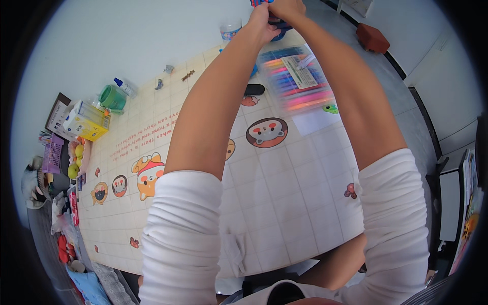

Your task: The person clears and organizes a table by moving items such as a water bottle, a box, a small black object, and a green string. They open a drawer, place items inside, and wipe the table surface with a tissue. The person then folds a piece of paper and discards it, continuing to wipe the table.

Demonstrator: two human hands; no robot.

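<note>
Both arms reach to the far edge of the table, where my left hand [264, 23] and my right hand [289, 9] are on a dark blue and red fabric-like item [280, 36], perhaps a bag or case. My left thumb and fingers pinch its red-and-blue upper part; the right hand bends over it, with its fingertips hidden. Just nearer to me lies a clear plastic case of colored markers [274, 82], with a printed label [299, 72] on its lid. A clear jar with a blue patterned band [230, 30] stands left of my hands.
The table has a cartoon-printed cover [267, 183]. A black oblong object [254, 90] lies beside the marker case, over white paper [314, 124]. Along the wall are a green cup [111, 98], a yellow box [89, 121] and a fruit basket [84, 156]. A red-brown stool [373, 38] stands on the floor.
</note>
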